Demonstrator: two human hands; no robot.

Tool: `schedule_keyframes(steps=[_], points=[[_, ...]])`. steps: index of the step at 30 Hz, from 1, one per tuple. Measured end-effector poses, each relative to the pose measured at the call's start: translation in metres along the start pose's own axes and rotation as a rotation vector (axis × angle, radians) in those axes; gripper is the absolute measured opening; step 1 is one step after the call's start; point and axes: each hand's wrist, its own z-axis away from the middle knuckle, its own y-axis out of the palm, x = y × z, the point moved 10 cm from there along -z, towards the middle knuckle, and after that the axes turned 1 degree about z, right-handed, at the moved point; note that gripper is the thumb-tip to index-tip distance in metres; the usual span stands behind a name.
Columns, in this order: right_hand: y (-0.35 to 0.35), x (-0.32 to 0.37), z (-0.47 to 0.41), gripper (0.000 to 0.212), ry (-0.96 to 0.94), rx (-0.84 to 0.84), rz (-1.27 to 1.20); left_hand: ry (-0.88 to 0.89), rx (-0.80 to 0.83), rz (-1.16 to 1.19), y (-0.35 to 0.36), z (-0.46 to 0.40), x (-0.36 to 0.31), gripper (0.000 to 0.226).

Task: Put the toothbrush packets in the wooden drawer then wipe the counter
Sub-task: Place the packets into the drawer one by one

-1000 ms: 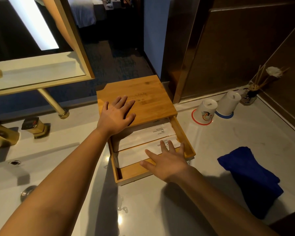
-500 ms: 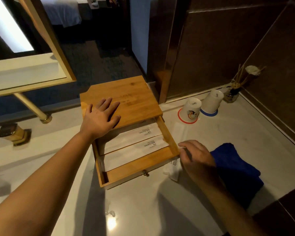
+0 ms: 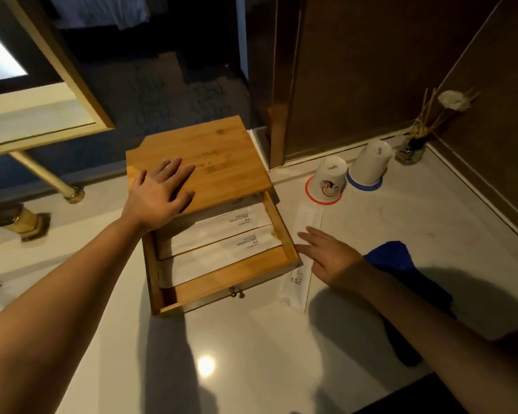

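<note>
Head view, lower centre: my right hand (image 3: 329, 258) hovers flat, fingers spread, gripping nothing, over a toothbrush packet (image 3: 299, 279) on the counter (image 3: 251, 354). Packet's long axis runs near-to-far beside the wooden drawer (image 3: 222, 282), just left. Further up, my left hand (image 3: 159, 195) presses flat on the box top (image 3: 222, 156).

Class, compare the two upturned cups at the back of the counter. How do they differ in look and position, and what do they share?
The nearer cup sits on a red-rimmed coaster and bears a colourful picture; the farther cup sits on a blue-rimmed coaster and shows no picture from here. The nearer cup stands closer to the wooden box, the farther one beside the reed diffuser. Both are white and upside down.
</note>
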Motion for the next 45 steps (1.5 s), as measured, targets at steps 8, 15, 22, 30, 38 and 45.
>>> schedule_keyframes(steps=[8, 15, 22, 30, 38, 45], points=[[-0.013, -0.002, 0.04, 0.065, 0.334, -0.361, -0.181, -0.004, 0.0, 0.001, 0.0, 0.0, 0.001, 0.065], [0.003, 0.021, 0.064, 0.051, 0.527, -0.329, -0.139, -0.011, -0.002, -0.014, 0.002, -0.001, 0.003, 0.065], [0.003, 0.017, 0.094, 0.019, 0.613, -0.447, -0.394, -0.004, 0.003, -0.014, 0.003, -0.001, 0.002, 0.064], [-0.014, -0.023, 0.098, 0.01, 0.625, -0.538, -0.54, -0.004, 0.009, -0.008, 0.002, 0.001, 0.0, 0.065], [0.002, -0.051, 0.095, 0.019, 0.808, -0.316, -1.114, 0.003, 0.054, -0.007, 0.004, 0.002, -0.001, 0.072], [-0.054, -0.046, 0.095, 0.012, 0.607, -0.49, -1.597, 0.007, 0.027, -0.014, 0.003, 0.0, 0.0, 0.072]])
